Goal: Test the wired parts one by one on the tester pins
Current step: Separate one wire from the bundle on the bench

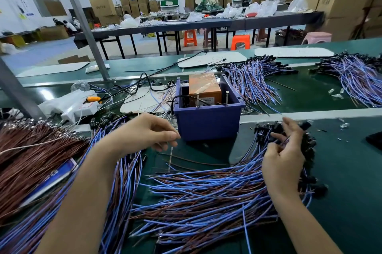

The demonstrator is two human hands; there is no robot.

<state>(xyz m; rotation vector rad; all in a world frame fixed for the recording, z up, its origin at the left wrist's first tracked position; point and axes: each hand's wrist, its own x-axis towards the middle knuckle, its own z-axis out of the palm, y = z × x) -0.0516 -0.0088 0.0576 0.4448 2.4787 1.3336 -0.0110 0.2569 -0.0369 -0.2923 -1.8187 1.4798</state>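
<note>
A blue plastic box [206, 123] holds an orange block and has two upright screw pins [227, 97] on its near rim; this is the tester. My left hand [148, 132] hovers just left of the box, fingers pinched on a thin wire that hangs down. My right hand [285, 150] is right of the box, fingers closed on a wired part with blue and brown leads at the top of a large pile of wired parts [202, 196]. Black heads of the parts [310, 144] lie behind that hand.
A second pile of blue-brown wired parts [124, 175] runs under my left arm, and brown wires [31, 156] lie at far left. More bundles [252, 80] sit behind the tester on the green belt. A white power strip [76, 107] lies at left. A grey post [86, 24] rises behind.
</note>
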